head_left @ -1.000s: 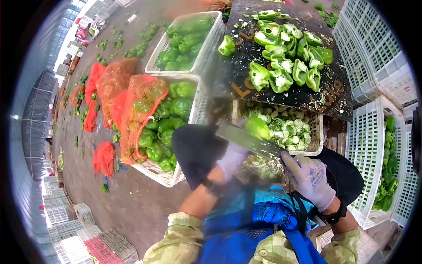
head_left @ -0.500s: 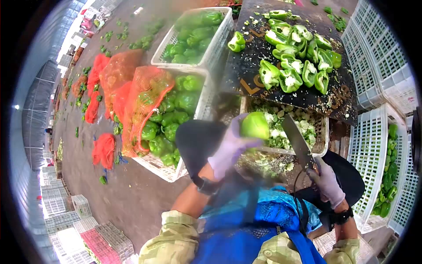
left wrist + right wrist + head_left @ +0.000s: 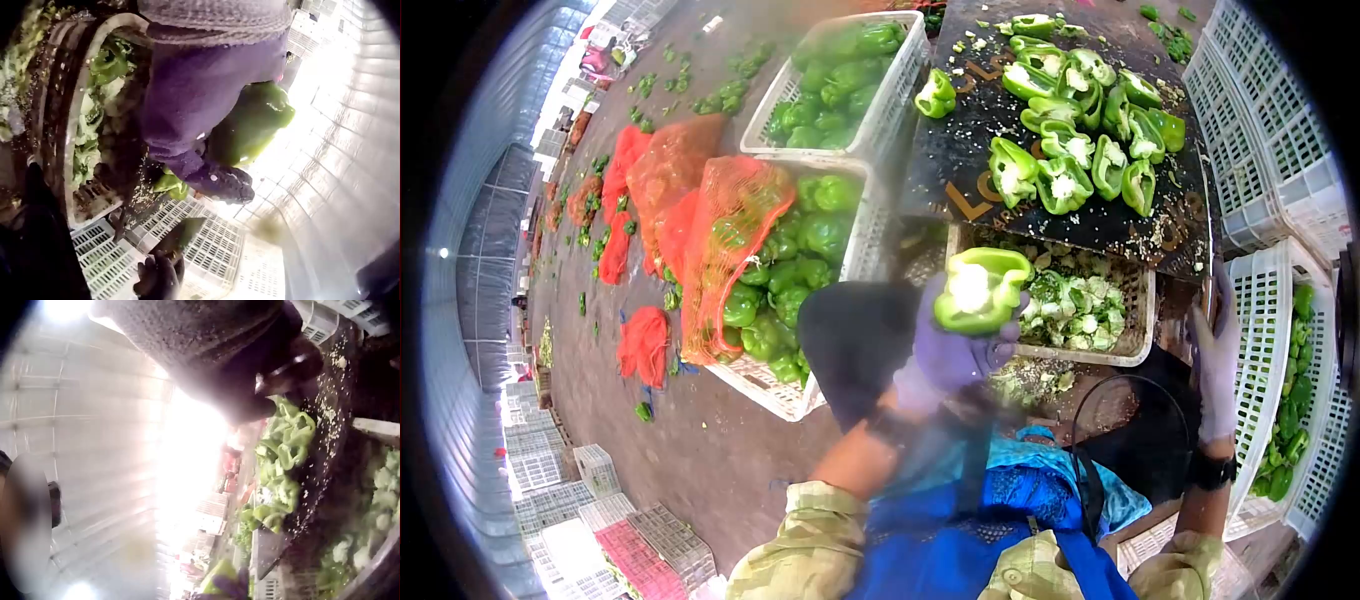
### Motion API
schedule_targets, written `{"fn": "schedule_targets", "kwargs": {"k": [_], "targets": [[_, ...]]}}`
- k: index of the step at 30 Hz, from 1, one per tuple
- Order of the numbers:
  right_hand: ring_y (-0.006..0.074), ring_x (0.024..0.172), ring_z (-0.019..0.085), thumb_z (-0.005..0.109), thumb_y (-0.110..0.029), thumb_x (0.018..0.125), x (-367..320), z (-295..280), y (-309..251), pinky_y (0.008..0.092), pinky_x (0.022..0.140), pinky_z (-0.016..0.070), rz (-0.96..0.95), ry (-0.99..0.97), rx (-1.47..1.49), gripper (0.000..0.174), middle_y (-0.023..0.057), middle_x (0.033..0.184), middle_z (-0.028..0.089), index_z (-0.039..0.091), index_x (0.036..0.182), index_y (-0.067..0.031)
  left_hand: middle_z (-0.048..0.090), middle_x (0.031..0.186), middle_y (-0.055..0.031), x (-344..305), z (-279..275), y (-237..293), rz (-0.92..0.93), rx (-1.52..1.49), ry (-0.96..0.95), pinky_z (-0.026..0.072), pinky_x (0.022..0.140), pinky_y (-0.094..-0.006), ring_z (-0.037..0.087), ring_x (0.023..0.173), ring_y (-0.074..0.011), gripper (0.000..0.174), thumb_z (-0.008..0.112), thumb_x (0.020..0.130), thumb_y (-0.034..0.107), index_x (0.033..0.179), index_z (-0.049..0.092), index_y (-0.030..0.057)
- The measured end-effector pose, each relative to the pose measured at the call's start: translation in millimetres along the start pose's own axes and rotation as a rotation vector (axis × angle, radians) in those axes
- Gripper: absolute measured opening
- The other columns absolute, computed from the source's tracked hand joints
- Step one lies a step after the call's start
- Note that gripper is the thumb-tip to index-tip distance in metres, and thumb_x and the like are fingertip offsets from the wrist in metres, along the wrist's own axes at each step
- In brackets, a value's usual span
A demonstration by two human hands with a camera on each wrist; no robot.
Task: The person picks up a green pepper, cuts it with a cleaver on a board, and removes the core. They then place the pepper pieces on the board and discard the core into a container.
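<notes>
My left hand, in a purple glove, grips a green bell pepper cut open so its white seed core faces up. I hold it above the near rim of a basket filled with pepper cores and scraps. In the left wrist view the pepper sits in the curled fingers. My gloved right hand is off to the right by a white crate and grips a knife with its blade pointing up. Several halved peppers lie on the black cutting board beyond the basket.
Two white crates of whole green peppers stand left of the board, the nearer one draped with a red mesh sack. Stacked white crates line the right side; one holds peppers. Peppers and sacks litter the floor.
The knife left the pepper and swung away to the right with my right hand. My left hand turned the pepper so its cut, seeded inside now faces up.
</notes>
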State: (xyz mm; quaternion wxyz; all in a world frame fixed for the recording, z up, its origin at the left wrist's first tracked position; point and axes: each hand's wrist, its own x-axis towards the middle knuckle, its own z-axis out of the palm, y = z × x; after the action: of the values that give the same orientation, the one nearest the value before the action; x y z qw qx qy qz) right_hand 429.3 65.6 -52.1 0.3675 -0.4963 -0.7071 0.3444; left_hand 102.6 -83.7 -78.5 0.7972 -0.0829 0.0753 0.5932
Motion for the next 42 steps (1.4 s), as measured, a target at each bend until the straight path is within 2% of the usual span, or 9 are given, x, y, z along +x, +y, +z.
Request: {"fn": "schedule_targets", "kwargs": {"k": [4,8,13,18,22,28,33,35,42], "targets": [[0.0325,0.121,0.050,0.057,-0.015,0.086,45,15,-2,0.0384,0.101,0.0390,0.257,-0.072,-0.631,0.051,0.0224,0.130,0.051,0.043,0.132,0.0006,0.056,0.118,-0.0126,6,2,1,-0.037,0.061,0.055,0.0497,0.054,-0.0293,0.057,0.077,-0.0227,0.072,0.046,0.087,0.064,0.137,0.041,0.0120],[0.0366,0.084,0.066,0.055,-0.022,0.080,73,46,95,0.0464,0.074,0.0535,0.322,-0.013,-0.975,0.028,0.0228,0.091,0.066,0.065,0.098,-0.0037,0.050,0.133,-0.0123,0,2,-7,0.104,0.158,0.119,0.0490,0.073,-0.0375,0.055,0.092,-0.0287,0.072,0.044,0.089,0.061,0.144,0.035,0.0150],[0.0390,0.108,0.055,0.064,-0.024,0.082,88,79,74,0.0462,0.087,0.0505,0.286,0.010,-0.925,0.059,0.0202,0.119,0.052,0.041,0.137,-0.0178,0.045,0.139,-0.0127,-6,-9,-3,0.109,0.193,0.120,0.0480,0.089,-0.0467,0.055,0.104,-0.0329,0.075,0.055,0.087,0.053,0.146,0.031,0.0128],[0.0352,0.105,0.052,0.061,-0.026,0.083,65,70,21,0.0486,0.086,0.0445,0.084,0.154,-0.946,0.054,0.0204,0.118,0.052,0.046,0.130,-0.0049,0.047,0.139,-0.0116,-6,-20,-8,0.146,0.359,0.169,0.0403,0.099,-0.0545,0.050,0.119,-0.0350,0.065,0.060,0.087,0.035,0.143,0.036,0.0127],[0.0307,0.102,0.060,0.057,-0.038,0.091,12,49,-118,0.0447,0.087,0.0509,0.169,-0.677,0.033,0.056,0.0242,0.123,0.051,0.045,0.135,-0.0046,0.047,0.139,-0.0105,1,-11,-21,0.133,0.397,0.180,0.0337,0.106,-0.0577,0.043,0.128,-0.0348,0.060,0.055,0.083,0.019,0.141,0.039,0.0140],[0.0352,0.105,0.059,0.064,-0.038,0.083,-26,105,-117,0.0419,0.088,0.0472,-0.094,-0.740,0.010,0.067,0.0231,0.118,0.057,0.042,0.134,-0.0005,0.033,0.148,-0.0099,-2,40,-38,0.178,0.496,0.223,0.0346,0.107,-0.0461,0.034,0.135,-0.0269,0.074,0.058,0.091,0.040,0.150,0.021,0.0138],[0.0331,0.093,0.061,0.071,-0.019,0.070,-49,127,-118,0.0389,0.077,0.0476,-0.311,-0.650,0.202,0.055,0.0158,0.096,0.061,0.053,0.120,-0.0061,0.054,0.128,-0.0147,-13,30,-23,0.639,1.909,0.024,0.0441,0.098,-0.0390,0.053,0.115,-0.0295,0.067,0.070,0.081,0.036,0.133,0.045,0.0018],[0.0336,0.093,0.061,0.070,-0.018,0.072,-47,133,-119,0.0387,0.078,0.0478,-0.326,-0.704,0.127,0.055,0.0151,0.094,0.062,0.052,0.122,-0.0059,0.056,0.126,-0.0133,-15,40,-33,0.352,0.912,0.329,0.0452,0.097,-0.0417,0.054,0.113,-0.0292,0.060,0.061,0.087,0.046,0.130,0.050,0.0048],[0.0352,0.103,0.058,0.072,-0.028,0.076,-48,139,-110,0.0396,0.086,0.0452,-0.262,-0.587,0.082,0.068,0.0185,0.111,0.058,0.044,0.135,-0.0081,0.057,0.121,-0.0107,1,-15,8,0.186,0.743,0.385,0.0510,0.089,-0.0427,0.057,0.107,-0.0274,0.068,0.055,0.085,0.062,0.128,0.052,0.0101]]}}
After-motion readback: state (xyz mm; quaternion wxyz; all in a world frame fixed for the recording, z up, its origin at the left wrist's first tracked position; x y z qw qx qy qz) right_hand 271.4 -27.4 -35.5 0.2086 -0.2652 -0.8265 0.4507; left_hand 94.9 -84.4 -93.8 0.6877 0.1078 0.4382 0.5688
